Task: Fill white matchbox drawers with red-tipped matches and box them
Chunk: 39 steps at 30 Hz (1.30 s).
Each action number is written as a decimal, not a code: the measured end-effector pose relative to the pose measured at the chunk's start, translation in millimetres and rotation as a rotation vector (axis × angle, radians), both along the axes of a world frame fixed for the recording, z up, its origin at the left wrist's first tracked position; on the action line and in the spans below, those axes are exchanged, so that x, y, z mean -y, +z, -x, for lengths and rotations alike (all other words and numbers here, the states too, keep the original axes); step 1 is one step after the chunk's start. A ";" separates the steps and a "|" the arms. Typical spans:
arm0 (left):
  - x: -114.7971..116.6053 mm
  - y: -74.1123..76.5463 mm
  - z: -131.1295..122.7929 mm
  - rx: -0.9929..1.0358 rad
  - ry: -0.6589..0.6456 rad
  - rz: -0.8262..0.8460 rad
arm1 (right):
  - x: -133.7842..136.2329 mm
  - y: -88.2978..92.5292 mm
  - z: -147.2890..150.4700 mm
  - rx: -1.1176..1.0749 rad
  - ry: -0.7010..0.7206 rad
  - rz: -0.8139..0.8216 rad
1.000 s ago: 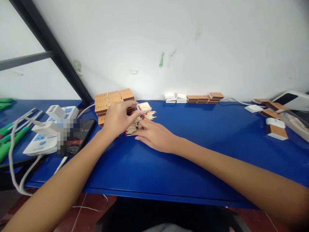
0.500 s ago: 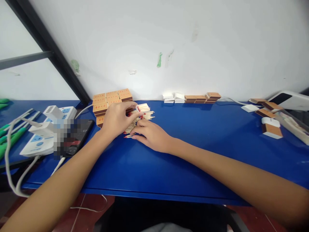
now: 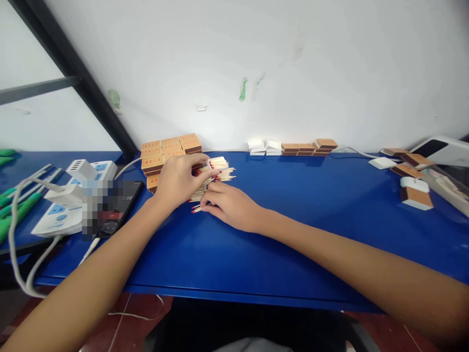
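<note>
Gripping tray (image 3: 223,168) in left hand (image 3: 180,179), matches (image 3: 197,209) in right hand (image 3: 231,205), tabletop (image 3: 330,200) stretching rightward, front edge (image 3: 227,296) beneath forearms (image 3: 330,249)

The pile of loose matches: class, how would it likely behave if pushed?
The loose matches would probably slide apart, lying unbound on the glossy blue table. Being thin and straight, each looks light and stiff but likely snaps if bent.

remotely, i count two hands (image 3: 179,178), one held match tray (image 3: 218,164), one black smartphone (image 3: 127,198), one power strip (image 3: 58,220), two chargers (image 3: 82,171) — matches (image 3: 229,173), uncountable.
</note>
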State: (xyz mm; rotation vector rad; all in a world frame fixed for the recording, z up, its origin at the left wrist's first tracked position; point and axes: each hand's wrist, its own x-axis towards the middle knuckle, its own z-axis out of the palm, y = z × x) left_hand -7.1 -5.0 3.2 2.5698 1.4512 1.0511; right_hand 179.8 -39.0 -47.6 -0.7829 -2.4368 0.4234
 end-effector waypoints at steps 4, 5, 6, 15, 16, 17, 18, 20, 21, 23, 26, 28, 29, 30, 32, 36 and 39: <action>-1.1 -1.1 0.6 0.003 -0.008 0.000 | 0.7 2.8 0.2 0.048 -0.001 0.012; -1.3 -1.4 0.8 0.002 -0.011 -0.002 | 0.5 3.4 0.4 0.061 -0.003 0.019; -1.4 -1.6 0.9 0.003 -0.014 -0.004 | 0.1 4.0 0.6 0.075 -0.009 0.027; -2.5 -1.4 1.8 -0.088 0.006 0.067 | -4.6 13.1 -19.7 0.109 -0.058 -0.016; -2.1 -1.1 1.5 -0.107 0.012 0.078 | -7.4 14.0 -25.7 0.075 -0.086 -0.021; -1.5 -0.9 0.9 -0.126 0.015 0.084 | -11.0 14.8 -31.8 0.033 -0.128 -0.037; -0.7 -0.7 0.2 -0.143 0.015 0.086 | -15.2 15.3 -37.4 -0.011 -0.179 -0.057; 1.3 -0.5 -1.4 -0.162 -0.002 0.088 | -23.9 16.1 -45.8 -0.094 -0.282 -0.104; 2.3 -0.6 -2.3 -0.161 -0.021 0.088 | -27.6 16.3 -48.2 -0.121 -0.318 -0.123; 3.7 -1.2 -3.6 -0.138 -0.073 0.089 | -32.8 16.6 -49.7 -0.134 -0.349 -0.151; 4.3 -2.1 -4.2 -0.094 -0.122 0.086 | -34.8 16.0 -47.8 -0.069 -0.342 -0.175; 4.1 -1.6 -4.0 -0.084 -0.127 0.090 | -34.3 15.0 -47.2 -0.021 -0.337 -0.194; 4.0 -1.0 -3.8 -0.082 -0.126 0.091 | -34.2 14.6 -47.3 -0.004 -0.335 -0.202; 4.0 -0.3 -3.6 -0.079 -0.126 0.091 | -34.2 14.3 -47.7 0.007 -0.335 -0.209; 4.2 1.1 -3.4 -0.074 -0.128 0.090 | -34.3 14.7 -48.7 0.017 -0.335 -0.216; 4.6 2.2 -3.3 -0.071 -0.128 0.090 | -30.6 19.6 -47.1 -0.055 -0.329 -0.218; 3.8 1.6 -2.2 -0.078 -0.090 0.094 | -21.8 22.1 -41.1 -0.125 -0.279 -0.237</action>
